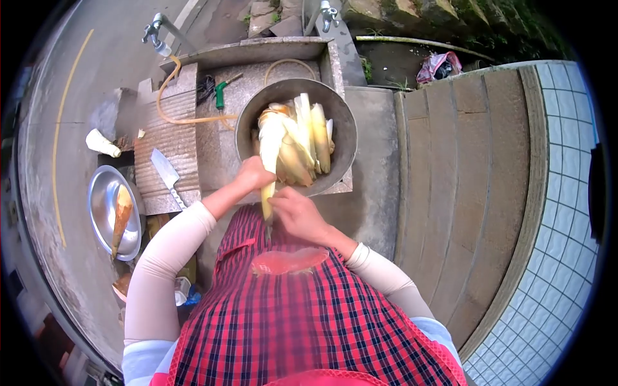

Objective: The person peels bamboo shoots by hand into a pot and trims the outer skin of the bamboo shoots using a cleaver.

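Observation:
A long, pale bamboo shoot (270, 145) is held over the near rim of a large round metal pot (350, 138), its yellowish narrow end pointing toward my apron. My left hand (255, 174) is closed around it near the rim. Just below, my right hand (299, 215) pinches the narrow end, fingers drawn together. Inside the pot lie several more bamboo shoots (320, 135), cream to yellow-brown. The held shoot's upper part overlaps them, so where it ends is hard to make out.
Left of the pot, a cleaver (166, 170) lies on a ridged slab (177, 138). A steel basin (98, 222) holds an unpeeled brown shoot (121, 215). A hose (168, 116) runs from a tap (154, 32) toward the pot, near a green-handled tool (220, 96). Steps (463, 193) are at right.

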Available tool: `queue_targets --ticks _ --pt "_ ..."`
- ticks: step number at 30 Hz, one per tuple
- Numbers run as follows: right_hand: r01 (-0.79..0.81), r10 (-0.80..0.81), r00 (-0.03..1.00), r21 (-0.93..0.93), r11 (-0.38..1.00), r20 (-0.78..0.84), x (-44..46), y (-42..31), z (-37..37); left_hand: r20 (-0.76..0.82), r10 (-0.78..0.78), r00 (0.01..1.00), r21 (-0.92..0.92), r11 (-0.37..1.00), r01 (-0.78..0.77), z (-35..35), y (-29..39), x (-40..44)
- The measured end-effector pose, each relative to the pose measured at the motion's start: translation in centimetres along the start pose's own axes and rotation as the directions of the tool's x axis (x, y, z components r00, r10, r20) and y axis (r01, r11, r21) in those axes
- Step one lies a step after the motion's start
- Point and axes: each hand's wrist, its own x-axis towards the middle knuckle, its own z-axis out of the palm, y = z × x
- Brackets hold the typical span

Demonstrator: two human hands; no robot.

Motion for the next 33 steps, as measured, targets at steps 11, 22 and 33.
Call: queue_targets --ticks 11,22,33 --pt "-0.72 0.446 0.693 0.562 0.406 0.566 0.8 3.9 -4.8 -0.02 -0.238 0.971 0.065 0.969 0.239 1.3 2.8 0.6" --pt "-0.578 0.577 0.759 0.72 0.385 0.301 0.9 5.1 -7.2 0.366 -0.076 0.927 -0.914 0.156 0.374 5.0 0.4 1.1" --pt "-0.668 0.593 0.597 0.744 -0.005 0.54 3.8 8.7 -7.6 0.269 0.374 0.888 -0.382 -0.805 0.454 11.7 1.3 -0.9"
